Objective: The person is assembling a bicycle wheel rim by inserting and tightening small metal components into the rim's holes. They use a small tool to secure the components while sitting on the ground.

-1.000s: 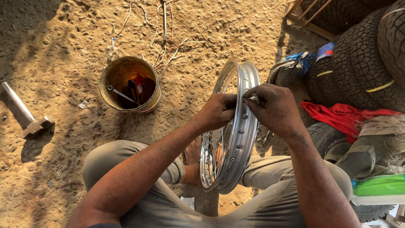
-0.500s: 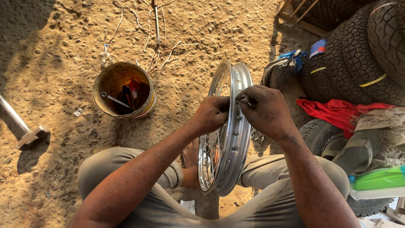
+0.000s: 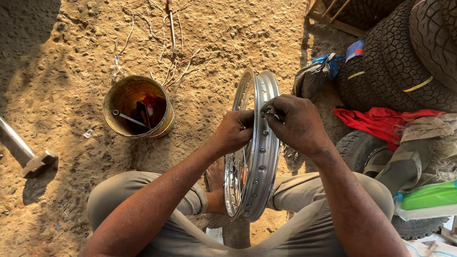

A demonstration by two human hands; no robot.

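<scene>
Ground [image 3: 71,57]: bare sandy dirt, pebbly. On it: rusty bucket [image 3: 138,107] with tools, left of centre; loose spokes [image 3: 173,52] beyond bucket; metal stand [image 3: 24,152] at left edge; stacked tyres [image 3: 404,57] and red cloth [image 3: 376,121] at right.

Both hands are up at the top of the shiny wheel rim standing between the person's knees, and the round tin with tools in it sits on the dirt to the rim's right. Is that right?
Not quite. The head view shows the tin on the dirt to the left of the rim, not its right; tyres lie on the right. The rest holds: the left hand and right hand are both at the rim's top, and it stands upright between the knees.
</scene>
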